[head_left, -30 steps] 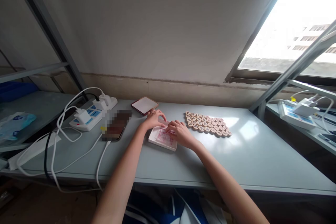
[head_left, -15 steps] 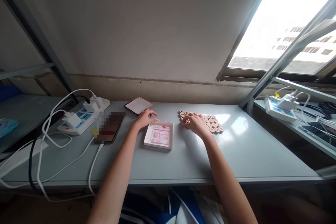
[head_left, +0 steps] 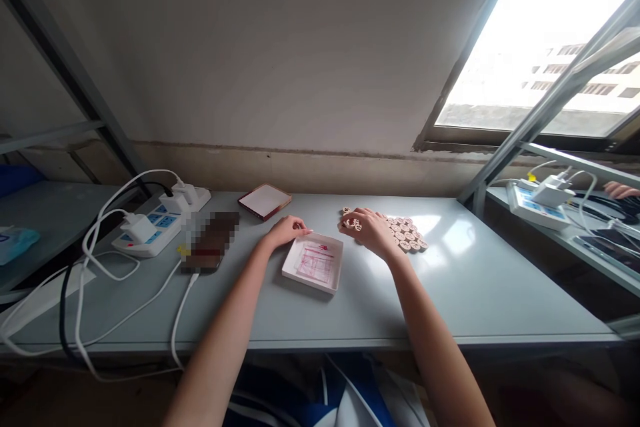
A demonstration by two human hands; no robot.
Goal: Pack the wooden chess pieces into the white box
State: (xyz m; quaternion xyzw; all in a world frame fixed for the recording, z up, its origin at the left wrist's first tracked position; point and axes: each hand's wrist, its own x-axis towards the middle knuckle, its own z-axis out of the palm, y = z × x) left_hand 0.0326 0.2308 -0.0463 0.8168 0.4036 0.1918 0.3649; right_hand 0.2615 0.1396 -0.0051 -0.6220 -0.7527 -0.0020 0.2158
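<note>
My left hand [head_left: 286, 231] pinches the far left corner of a shallow white box [head_left: 313, 265], which sits slightly turned on the desk. Red line printing shows on its inner floor. To the right, my right hand [head_left: 371, 230] curls over the near left end of a group of round wooden Chinese chess pieces [head_left: 407, 236]. A few pieces show between its thumb and fingers; the palm hides others. The rest lie flat, packed side by side in rows. Behind my left hand rests the box lid [head_left: 265, 201], its pale inside facing up.
A pixelated phone [head_left: 210, 243] with a white cable lies left on the grey desk [head_left: 450, 307]. Beyond it are a power strip [head_left: 155, 223] with chargers and looping cables. Another strip [head_left: 537, 205] stands on the right-hand desk, where another person's hand [head_left: 621, 190] shows.
The white box has shifted right and turned, with my left hand now at its far corner. My right hand has drawn slightly left. Another person's hand has appeared at the right edge.
</note>
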